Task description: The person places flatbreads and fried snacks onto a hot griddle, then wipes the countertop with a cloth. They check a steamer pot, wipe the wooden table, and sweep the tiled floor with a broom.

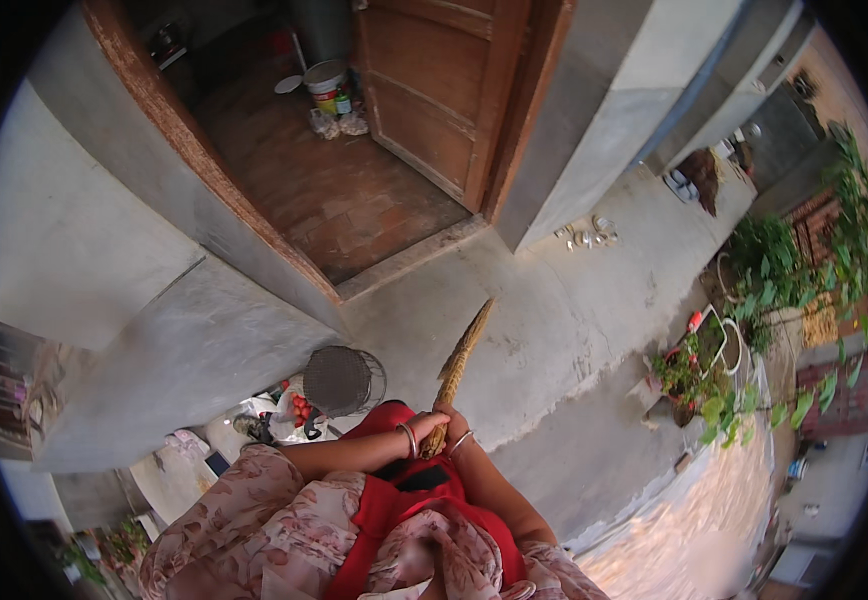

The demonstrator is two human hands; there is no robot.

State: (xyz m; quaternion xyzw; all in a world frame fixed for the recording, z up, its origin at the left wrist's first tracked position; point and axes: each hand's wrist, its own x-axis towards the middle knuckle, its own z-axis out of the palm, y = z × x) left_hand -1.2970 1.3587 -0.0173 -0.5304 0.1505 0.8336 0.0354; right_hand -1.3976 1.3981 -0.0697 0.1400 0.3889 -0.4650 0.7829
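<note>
Both hands grip the thick lower end of a long, tapering straw-coloured bundle [458,360], which looks plaited or bound. My left hand [428,429] wraps it from the left, with a bracelet at the wrist. My right hand [454,424] closes on it from the right, close against the left, and wears a bracelet too. The bundle slants away from my body over the concrete floor, its pointed tip farthest off. A short strand sticks out from its left side. Its butt end shows just below my hands, in front of my red apron [374,517].
Left of my hands stands a round dark stool [337,380], with red tomatoes [301,409] beside it. Ahead, a wooden door [426,97] stands ajar above a raised threshold [411,255]. Shoes [591,234] lie along the wall. Potted plants [678,371] line the right edge.
</note>
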